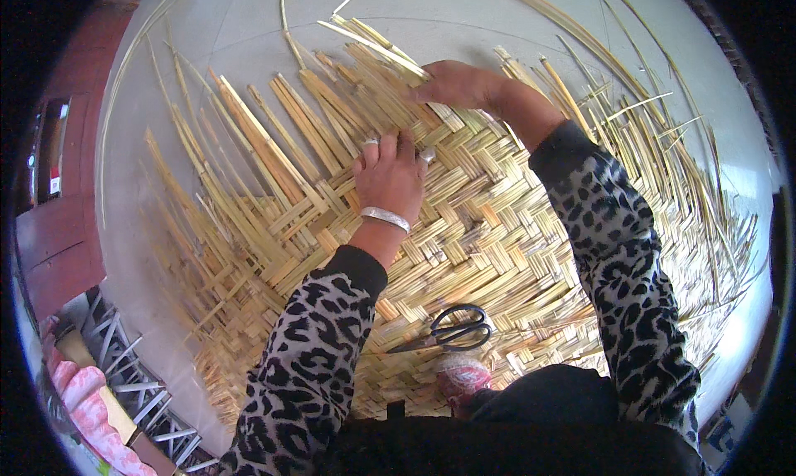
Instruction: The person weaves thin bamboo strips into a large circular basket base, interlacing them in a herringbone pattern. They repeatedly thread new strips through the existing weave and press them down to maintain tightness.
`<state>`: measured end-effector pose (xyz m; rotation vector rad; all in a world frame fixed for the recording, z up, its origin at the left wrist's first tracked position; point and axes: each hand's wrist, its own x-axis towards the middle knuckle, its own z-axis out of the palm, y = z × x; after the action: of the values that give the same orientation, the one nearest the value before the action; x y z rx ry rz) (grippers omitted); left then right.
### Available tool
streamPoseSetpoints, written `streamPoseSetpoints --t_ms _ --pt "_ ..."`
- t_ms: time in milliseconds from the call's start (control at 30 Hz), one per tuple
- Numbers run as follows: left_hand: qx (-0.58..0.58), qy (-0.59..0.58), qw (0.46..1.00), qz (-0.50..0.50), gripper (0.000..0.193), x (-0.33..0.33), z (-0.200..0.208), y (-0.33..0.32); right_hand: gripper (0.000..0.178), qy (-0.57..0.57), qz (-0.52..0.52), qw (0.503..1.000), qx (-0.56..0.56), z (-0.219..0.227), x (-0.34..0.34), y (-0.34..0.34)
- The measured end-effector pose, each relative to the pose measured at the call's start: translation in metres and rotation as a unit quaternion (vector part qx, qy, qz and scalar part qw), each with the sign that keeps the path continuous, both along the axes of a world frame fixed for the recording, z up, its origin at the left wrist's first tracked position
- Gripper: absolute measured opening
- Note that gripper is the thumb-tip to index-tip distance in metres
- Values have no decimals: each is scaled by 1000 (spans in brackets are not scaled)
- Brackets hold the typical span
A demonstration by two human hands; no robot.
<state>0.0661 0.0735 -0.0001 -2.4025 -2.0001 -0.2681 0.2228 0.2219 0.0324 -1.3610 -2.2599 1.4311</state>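
A half-woven straw mat (pixel 489 202) spreads under both arms, with loose straw strips (pixel 282 136) fanning out from its far and left edges. My left hand (pixel 388 177), with rings and a silver bracelet, bears down on the far edge of the weave; its bent fingers close on strips there. Beyond it to the right, my right hand (pixel 464 86) curls inward, pinching pale strips at the far edge; its fingertips are partly hidden. Black-handled scissors (pixel 452 331) lie on the mat nearer to me, apart from both hands.
Beneath the mat is a smooth grey-white floor (pixel 240 28). Long loose strips (pixel 655 53) arch out at the far right. A white metal rack (pixel 137 385) and pink cloth (pixel 83 393) stand at the lower left, below reddish-brown woodwork (pixel 62 244). My dark-clothed knee (pixel 555 397) rests at the near edge.
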Motion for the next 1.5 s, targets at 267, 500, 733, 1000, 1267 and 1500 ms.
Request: streamPoseSetpoints --t_ms 267,500,733,1000,1267,1500 --pt "-67 39 997 -27 48 -2 3 -11 61 -66 -105 904 409 21 -34 -55" --pt "-206 35 978 -24 55 -52 22 -97 58 115 140 939 293 -8 -103 -136" --pt "-117 114 978 129 76 -150 32 -110 59 42 137 918 370 -33 -104 -154" --pt "-129 131 975 127 73 -145 25 -123 66 -44 174 905 385 -34 -104 -162" --pt "-169 162 971 -42 63 -155 61 -141 69 -90 225 877 415 -8 -116 -164" --pt "-327 188 912 -157 43 -299 151 -147 73 -92 323 853 399 4 -155 -153"
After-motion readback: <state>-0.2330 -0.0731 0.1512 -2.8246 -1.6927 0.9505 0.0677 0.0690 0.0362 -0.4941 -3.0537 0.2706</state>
